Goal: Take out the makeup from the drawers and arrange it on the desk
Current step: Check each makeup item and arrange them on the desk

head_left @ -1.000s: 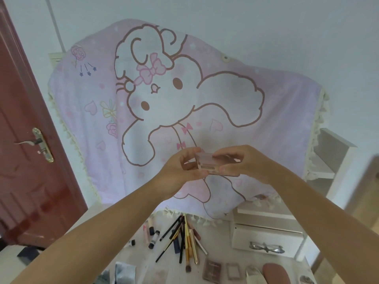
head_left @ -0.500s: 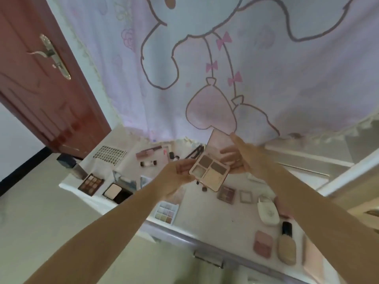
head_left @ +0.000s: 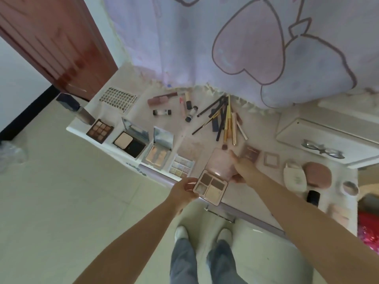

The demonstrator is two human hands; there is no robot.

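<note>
Palette: four-pan eyeshadow palette (head_left: 211,186) lying open, lid flipped back, held over the front edge of the desk (head_left: 256,193)
Left hand: left hand (head_left: 183,191) pinches the near-left corner of the pan tray, fingers curled round it
Right hand: right hand (head_left: 243,171) grips the pink lid, thumb on top, fingers underneath
Neighbours: small pastel grid palette (head_left: 181,167) just beside it on the left, then two mirrored compacts (head_left: 159,147) and a nine-pan brown palette (head_left: 99,131)
Further back: bunch of brushes and pencils (head_left: 223,119), a few lip tubes (head_left: 162,97)
Right side: white bottle (head_left: 294,177), round pink compact (head_left: 317,174), drawer box (head_left: 328,143)
Background: cartoon curtain (head_left: 246,48), dark red door (head_left: 53,37)
</note>
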